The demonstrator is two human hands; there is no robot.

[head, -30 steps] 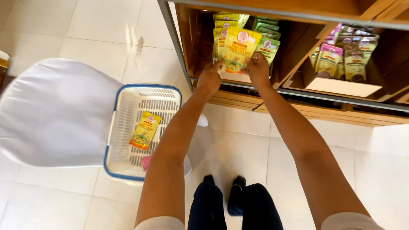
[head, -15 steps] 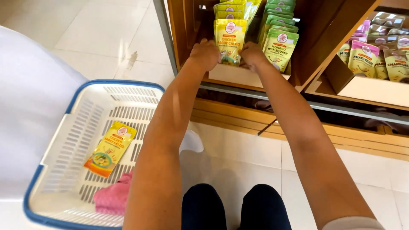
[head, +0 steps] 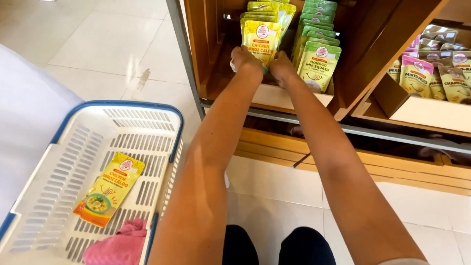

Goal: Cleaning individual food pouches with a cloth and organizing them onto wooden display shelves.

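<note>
Both arms stretched forward to wooden shelf [head: 216, 73]. Left hand [head: 247, 60] closed on lower left edge of front yellow pouch [head: 261, 39]; right hand [head: 280, 66] pinching its lower right corner. Pouch upright, first in yellow row, inside white display tray [head: 287, 96], just beside row of green pouches [head: 318, 59]. Purple pouches [head: 417, 73] in next compartment to right. On floor at left: white basket [head: 64, 196] with blue rim, one yellow pouch in basket [head: 109, 189] lying flat, pink cloth [head: 120, 245] at near corner.
</note>
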